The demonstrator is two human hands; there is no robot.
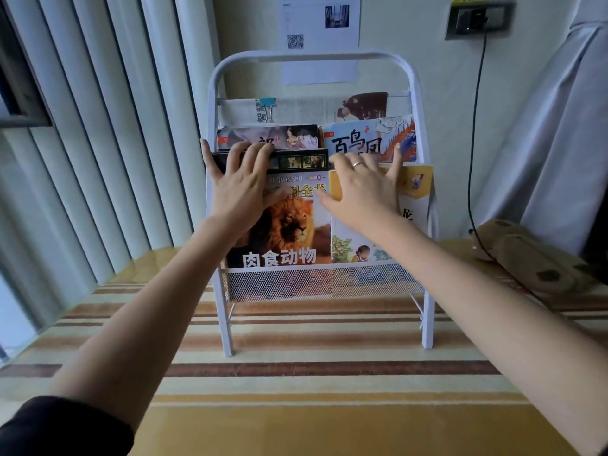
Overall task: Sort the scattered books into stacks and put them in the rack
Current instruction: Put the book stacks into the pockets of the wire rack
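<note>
A white metal rack stands on the striped table against the wall. Its front mesh pocket holds a lion book on the left and a yellow children's book on the right. My left hand lies flat on the lion book's top, fingers spread over a dark book behind it. My right hand presses flat on the yellow book, fingers reaching the tier above. That middle tier holds a phoenix book and a darker picture book. Clipped papers fill the top tier.
The striped tablecloth spreads in front of the rack. A tan pouch lies at the right by a black cable running to a wall socket. Vertical blinds hang left; a pale curtain hangs right.
</note>
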